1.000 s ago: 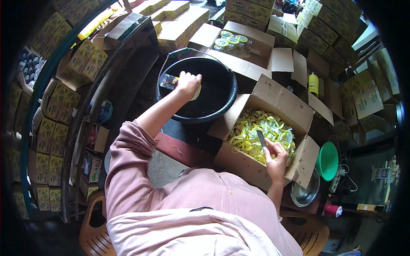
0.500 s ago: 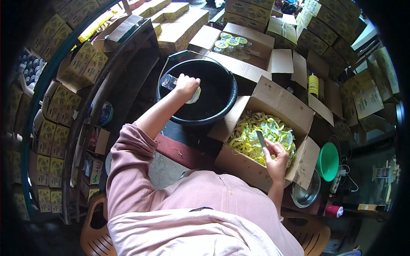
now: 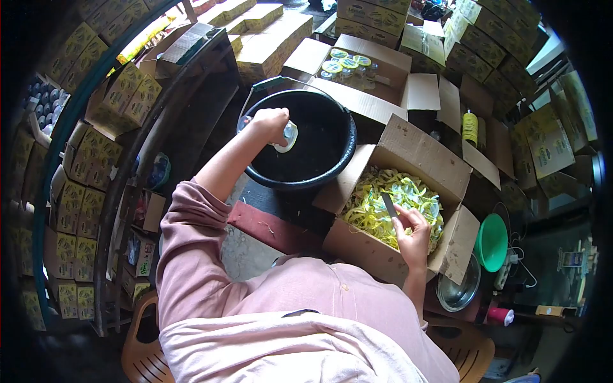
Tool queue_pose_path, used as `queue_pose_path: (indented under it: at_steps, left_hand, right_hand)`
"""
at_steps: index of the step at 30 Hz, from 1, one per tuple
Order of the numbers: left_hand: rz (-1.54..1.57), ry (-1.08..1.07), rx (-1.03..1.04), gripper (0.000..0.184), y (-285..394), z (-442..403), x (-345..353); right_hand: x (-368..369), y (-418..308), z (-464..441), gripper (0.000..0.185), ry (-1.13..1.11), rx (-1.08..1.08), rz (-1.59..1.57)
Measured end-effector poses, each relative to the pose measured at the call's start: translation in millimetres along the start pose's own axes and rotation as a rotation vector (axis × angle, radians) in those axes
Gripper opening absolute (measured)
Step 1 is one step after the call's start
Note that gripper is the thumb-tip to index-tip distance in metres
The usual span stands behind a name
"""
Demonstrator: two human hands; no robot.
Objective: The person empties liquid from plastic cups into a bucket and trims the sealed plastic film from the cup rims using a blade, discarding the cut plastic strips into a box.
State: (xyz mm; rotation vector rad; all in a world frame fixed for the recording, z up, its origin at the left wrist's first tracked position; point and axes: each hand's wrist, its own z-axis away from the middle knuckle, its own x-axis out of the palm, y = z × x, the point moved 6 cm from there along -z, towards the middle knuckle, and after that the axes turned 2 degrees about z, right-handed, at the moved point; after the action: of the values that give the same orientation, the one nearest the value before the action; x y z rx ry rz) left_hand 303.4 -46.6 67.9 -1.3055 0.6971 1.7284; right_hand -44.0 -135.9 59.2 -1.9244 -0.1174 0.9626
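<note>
Over the black plastic bucket (image 3: 303, 184), the left hand (image 3: 271, 125) holds a small transparent jar with a pale round end (image 3: 290, 138). Should that one-handed hold loosen, or the jar's smooth side prove slippery, it could drop into the dark hollow below. The left fingers curl closely round the jar, though the back of the hand hides how far they wrap. Well apart from it, the right hand (image 3: 414, 235) pinches a thin, dark, blade-like tool (image 3: 389, 205) narrowly between thumb and fingers, tip pointing away from the body. Held above a loose heap of yellow-green plastic ribbons (image 3: 365, 216), the tool could snag one if the wrist dips; if its edge is sharp, which does not show, a shifting thumb could be nicked. The ribbons fill a brown cardboard box (image 3: 365, 245) just beside the bucket, on a dark desk (image 3: 290, 207). Beyond, a flapped cardboard carton (image 3: 354, 99) holds jars with yellow-green lids (image 3: 348, 62); near the right forearm sits a bright green plastic bowl (image 3: 491, 242).
</note>
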Motion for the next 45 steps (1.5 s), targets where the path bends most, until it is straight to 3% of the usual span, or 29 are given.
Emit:
queue_pose_path:
  at_steps: [6, 8, 14, 18, 19, 22, 26, 27, 33, 37, 40, 41, 44, 45]
  left_hand:
    - [-0.030, 0.035, 0.053, 0.048, 9, -1, 11]
    - [0.063, -0.512, 0.061, 0.045, 19, 6, 56]
    - [-0.146, -0.378, 0.057, 0.043, 21, 12, 59]
    - [0.005, -0.347, 0.009, 0.045, 13, 8, 51]
    - [-0.023, -0.459, 0.014, 0.047, 14, 17, 49]
    - [-0.044, -0.306, 0.010, 0.048, 17, 18, 34]
    - [-0.007, -0.471, -0.049, 0.051, 14, 21, 47]
    - [-0.060, -0.336, -0.017, 0.051, 17, 17, 42]
    - [-0.006, -0.521, -0.062, 0.049, 15, 27, 44]
    - [0.019, -0.236, 0.012, 0.050, 11, 12, 47]
    - [-0.033, -0.362, 0.006, 0.048, 14, 19, 46]
    - [-0.003, -0.266, 0.011, 0.049, 13, 15, 45]
    - [-0.019, -0.482, -0.023, 0.049, 15, 20, 48]
    - [-0.045, -0.384, 0.018, 0.048, 14, 14, 51]
  right_hand:
    - [2, -1, -2, 0.029, -0.009, -0.003, -0.015]
    - [2, -4, -2, 0.029, -0.016, 0.009, -0.020]
    - [-2, 0, -1, 0.030, -0.008, -0.012, 0.021]
    - [-3, -4, 0, 0.029, 0.009, -0.003, 0.012]
    - [-2, -3, 1, 0.029, 0.014, 0.014, -0.003]
    - [-1, 0, 1, 0.029, 0.019, 0.016, -0.019]
    - [-2, -1, 1, 0.028, 0.023, -0.015, -0.011]
    - [-4, -2, 0, 0.028, 0.023, -0.019, -0.005]
    - [-4, 1, 0, 0.029, 0.027, -0.016, -0.002]
    - [-6, 0, -1, 0.029, 0.035, -0.025, 0.007]
    - [-6, -1, 0, 0.029, 0.049, -0.026, 0.002]
    - [-7, -2, 0, 0.029, 0.054, -0.024, -0.003]
    - [-9, -3, 1, 0.029, 0.070, 0.006, -0.027]
    - [-10, -3, 2, 0.029, 0.071, 0.006, -0.021]
